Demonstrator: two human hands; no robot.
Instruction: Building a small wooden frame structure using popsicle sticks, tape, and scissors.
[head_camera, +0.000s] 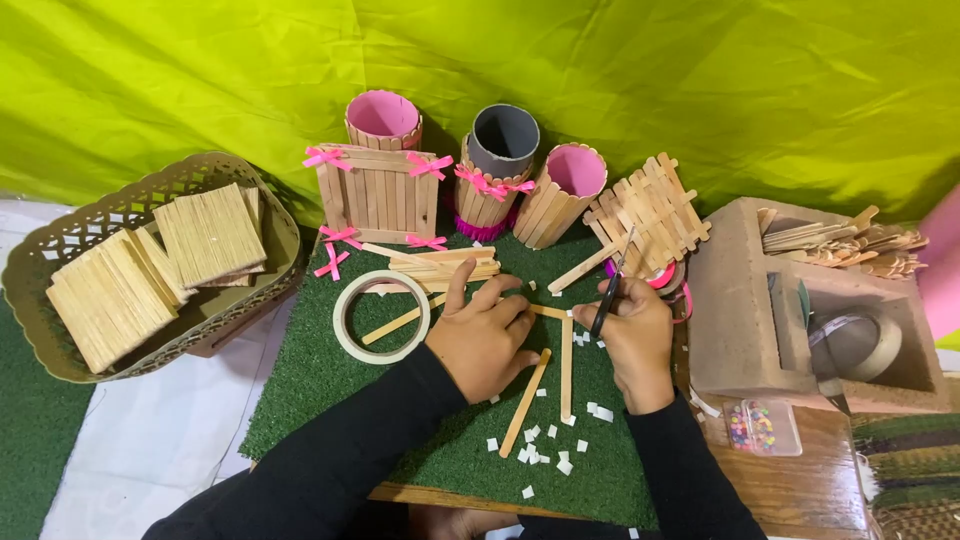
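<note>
1. Left hand (485, 340) is lying flat, fingers spread, pressing down on the wooden sticks (545, 375) on the green turf mat (320, 370) mid-desk
2. Right hand (632, 340) is closing round black scissors (610, 290), blades pointing up & away from the body
3. Sticks are sitting betw. both hands as a rough frame: one slanting, one upright, one across the top under the fingers
4. White foam bits (545, 450) are lying scattered around the sticks; tape roll (381, 316) is resting just left of the left hand
5. Risk: the frame is looking loose, so lifting the left palm could be shifting the sticks out of line
6. Risk: scissor tips are hovering near the slatted stick panel (650, 210) & pink-lined cups (565, 200); a careless swing could be knocking them
7. Risk: foam bits are tiny, prob. sticking to sleeves or getting lost in the turf
</note>
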